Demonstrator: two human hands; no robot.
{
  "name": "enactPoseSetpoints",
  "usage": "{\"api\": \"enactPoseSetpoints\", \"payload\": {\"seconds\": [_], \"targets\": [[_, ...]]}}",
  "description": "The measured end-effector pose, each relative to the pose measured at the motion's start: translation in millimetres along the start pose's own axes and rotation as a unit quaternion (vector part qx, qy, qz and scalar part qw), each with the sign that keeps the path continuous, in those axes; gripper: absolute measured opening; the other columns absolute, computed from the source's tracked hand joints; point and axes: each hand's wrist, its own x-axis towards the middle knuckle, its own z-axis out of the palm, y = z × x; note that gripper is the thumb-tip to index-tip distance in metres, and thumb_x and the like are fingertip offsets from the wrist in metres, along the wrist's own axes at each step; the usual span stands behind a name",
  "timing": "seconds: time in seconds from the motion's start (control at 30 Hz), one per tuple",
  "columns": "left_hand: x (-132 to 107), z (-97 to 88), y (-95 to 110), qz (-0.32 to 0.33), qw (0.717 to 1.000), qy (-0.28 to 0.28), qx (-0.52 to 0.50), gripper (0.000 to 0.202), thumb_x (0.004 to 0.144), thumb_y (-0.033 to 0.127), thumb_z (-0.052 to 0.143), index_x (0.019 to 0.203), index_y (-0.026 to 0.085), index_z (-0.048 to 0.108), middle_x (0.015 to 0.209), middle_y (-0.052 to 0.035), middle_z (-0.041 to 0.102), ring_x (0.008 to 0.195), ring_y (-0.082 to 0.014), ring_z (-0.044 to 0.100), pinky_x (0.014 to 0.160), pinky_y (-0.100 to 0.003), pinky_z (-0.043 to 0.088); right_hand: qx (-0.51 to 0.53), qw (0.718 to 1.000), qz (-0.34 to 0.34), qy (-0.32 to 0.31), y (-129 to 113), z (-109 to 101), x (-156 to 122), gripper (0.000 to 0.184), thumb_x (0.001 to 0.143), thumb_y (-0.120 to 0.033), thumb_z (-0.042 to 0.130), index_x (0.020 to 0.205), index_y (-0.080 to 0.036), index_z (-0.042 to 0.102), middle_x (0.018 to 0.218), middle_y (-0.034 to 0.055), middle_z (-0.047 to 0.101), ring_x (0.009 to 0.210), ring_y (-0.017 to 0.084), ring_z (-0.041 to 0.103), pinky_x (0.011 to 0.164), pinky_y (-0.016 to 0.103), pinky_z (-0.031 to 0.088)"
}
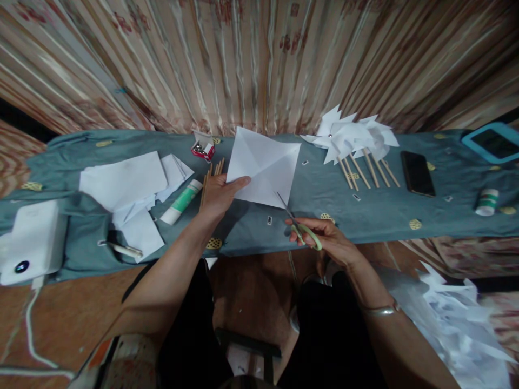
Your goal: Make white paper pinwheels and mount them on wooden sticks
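Note:
My left hand (221, 190) grips the left corner of a square sheet of white paper (265, 165), thumb on top. Diagonal creases cross the sheet. In my right hand (324, 235) is a pair of scissors (302, 231) with pale green handles. Its blades point up and left, at the sheet's lower right part; whether they are cutting into it I cannot tell. Thin wooden sticks (206, 181) lie by my left hand, partly hidden by it. A glue stick (181, 201) with a green label is just left of them.
Paper pinwheels (352, 135) on sticks lie right of the sheet, beside a phone (417, 173). A small red box of metal pins (203, 148) stands behind the sticks. Paper sheets (124, 181) and a white device (34, 240) are at left. More pinwheels (458, 319) fill a bag at lower right.

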Motion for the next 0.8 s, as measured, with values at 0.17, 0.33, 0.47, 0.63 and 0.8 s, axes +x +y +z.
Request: {"api": "enactPoseSetpoints", "payload": {"seconds": [0.17, 0.33, 0.47, 0.63, 0.8], "targets": [[4.3, -1.0, -6.4, 0.04, 0.999, -0.004, 0.021, 0.033, 0.058, 0.037, 0.084, 0.082, 0.015, 0.076, 0.076, -0.0049, 0.074, 0.071, -0.0222, 0.068, 0.066, -0.034, 0.055, 0.023, 1.0, 0.006, -0.005, -0.4, 0.1, -0.3, 0.051, 0.059, -0.039, 0.089, 0.105, -0.022, 0.075, 0.077, 0.0017, 0.072, 0.069, 0.012, 0.063, 0.068, 0.027, 0.052], [5.8, -2.7, -7.9, 0.041, 0.999, -0.01, 0.026, 0.034, 0.059, 0.038, 0.084, 0.082, 0.015, 0.077, 0.079, -0.006, 0.075, 0.068, -0.0204, 0.067, 0.063, -0.032, 0.053, 0.036, 0.999, 0.032, 0.014, -0.3, 1.7, 0.4, 0.05, 0.056, -0.041, 0.09, 0.101, -0.023, 0.077, 0.071, 0.0004, 0.071, 0.061, 0.009, 0.06, 0.063, 0.024, 0.051], [6.1, -3.6, -7.7, 0.039, 0.999, -0.026, 0.012, 0.033, 0.06, 0.039, 0.084, 0.083, 0.016, 0.077, 0.079, -0.0057, 0.075, 0.066, -0.0195, 0.067, 0.062, -0.031, 0.053, 0.04, 0.998, 0.035, 0.031, 1.0, 3.1, 1.9, 0.046, 0.057, -0.043, 0.089, 0.097, -0.023, 0.078, 0.066, -0.0007, 0.069, 0.056, 0.007, 0.057, 0.057, 0.022, 0.049], [2.4, -1.0, -6.0, 0.035, 0.999, -0.016, 0.021, 0.033, 0.059, 0.038, 0.084, 0.082, 0.016, 0.077, 0.077, -0.0054, 0.074, 0.068, -0.0212, 0.067, 0.064, -0.033, 0.054, 0.032, 0.999, 0.021, 0.031, 1.6, 4.9, 2.3, 0.044, 0.061, -0.043, 0.087, 0.098, -0.022, 0.078, 0.067, -0.0001, 0.069, 0.056, 0.007, 0.055, 0.057, 0.023, 0.049], [-2.5, 3.8, -4.7, 0.017, 0.999, -0.036, 0.008, 0.031, 0.059, 0.038, 0.083, 0.077, 0.014, 0.075, 0.076, -0.0062, 0.074, 0.07, -0.023, 0.068, 0.066, -0.035, 0.054, 0.016, 0.999, 0.011, 0.035, 1.0, 6.9, 1.9, 0.045, 0.064, -0.044, 0.085, 0.101, -0.021, 0.077, 0.072, 0.0019, 0.071, 0.058, 0.009, 0.056, 0.06, 0.026, 0.05]]}}
